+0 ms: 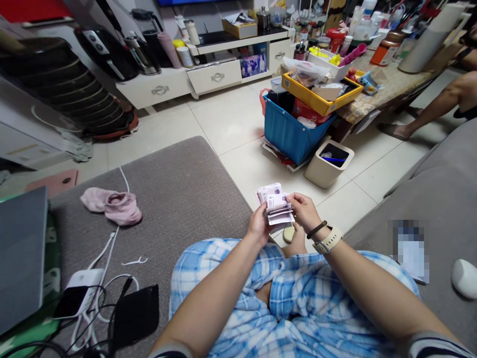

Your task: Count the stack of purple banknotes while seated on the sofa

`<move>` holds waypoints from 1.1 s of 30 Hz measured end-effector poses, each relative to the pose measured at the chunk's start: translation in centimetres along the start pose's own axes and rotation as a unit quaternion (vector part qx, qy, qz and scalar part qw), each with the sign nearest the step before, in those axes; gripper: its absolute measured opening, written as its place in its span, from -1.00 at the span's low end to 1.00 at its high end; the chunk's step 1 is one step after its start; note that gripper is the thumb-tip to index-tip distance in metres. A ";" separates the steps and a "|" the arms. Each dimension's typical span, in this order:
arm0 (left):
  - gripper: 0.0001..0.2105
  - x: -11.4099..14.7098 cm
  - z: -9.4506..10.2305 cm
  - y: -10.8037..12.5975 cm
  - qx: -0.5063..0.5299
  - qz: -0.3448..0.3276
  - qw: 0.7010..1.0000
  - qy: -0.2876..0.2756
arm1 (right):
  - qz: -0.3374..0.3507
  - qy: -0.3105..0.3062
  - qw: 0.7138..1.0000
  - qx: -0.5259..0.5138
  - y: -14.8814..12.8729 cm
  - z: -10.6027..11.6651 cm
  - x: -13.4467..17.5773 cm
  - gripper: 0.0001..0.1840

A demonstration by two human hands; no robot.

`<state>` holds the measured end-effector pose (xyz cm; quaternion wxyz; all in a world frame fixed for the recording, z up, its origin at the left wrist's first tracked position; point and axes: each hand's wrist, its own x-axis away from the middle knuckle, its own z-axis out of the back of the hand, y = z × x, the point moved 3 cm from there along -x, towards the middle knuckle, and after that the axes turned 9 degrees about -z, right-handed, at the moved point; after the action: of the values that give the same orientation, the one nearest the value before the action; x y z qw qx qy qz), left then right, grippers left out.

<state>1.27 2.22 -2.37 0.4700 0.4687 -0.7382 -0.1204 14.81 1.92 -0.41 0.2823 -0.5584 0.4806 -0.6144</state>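
A stack of purple-and-white banknotes (276, 203) is held above my lap, its lower notes fanned apart. My left hand (258, 224) is closed around the left side of the stack, thumb on top. At the right edge, my right hand (303, 209) pinches the notes between thumb and fingers. A dark braided bracelet (316, 229) and a beige watch (328, 240) circle my right wrist. Blue-and-white plaid trousers (231, 278) cover my crossed legs under the notes.
On the grey sofa seat (179, 184) lie pink socks (114, 205), a power strip (80, 291), a black pouch-like item (136, 315) and a laptop (22, 258). A blue bin (290, 132) and a beige trash can (320, 171) stand ahead. Another person's leg (439, 107) shows at right.
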 end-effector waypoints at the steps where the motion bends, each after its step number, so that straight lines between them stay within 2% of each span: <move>1: -0.73 -0.1 0.0 0.0 0.005 -0.004 1.000 -0.003 | 0.001 -0.004 1.000 -0.001 0.0 0.0 0.0 -0.58; 5: -0.73 -0.6 -0.1 -0.3 0.033 -0.015 0.999 -0.027 | -0.002 -0.033 0.999 0.009 -0.1 -0.1 0.1 -0.50; 11: -0.82 -0.3 0.1 -0.1 0.000 -0.035 0.999 -0.015 | 0.013 0.023 1.000 0.006 0.5 0.5 -0.5 -0.53; 18: -0.82 -0.2 0.0 -0.1 0.006 -0.047 0.999 -0.005 | 0.024 0.017 0.999 0.027 0.8 0.7 -0.9 -0.56; 24: -0.77 -0.1 -0.2 0.0 0.018 0.003 1.000 -0.010 | 0.023 0.004 1.000 0.020 0.3 0.4 -0.6 -0.60; 33: -0.75 -0.1 -0.1 0.0 -0.001 -0.006 1.000 0.000 | -0.012 -0.011 1.000 -0.002 0.2 0.1 -0.3 -0.64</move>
<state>1.32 2.33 -2.34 0.4699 0.4726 -0.7353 -0.1236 14.93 2.03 -0.73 0.2792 -0.5713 0.4717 -0.6109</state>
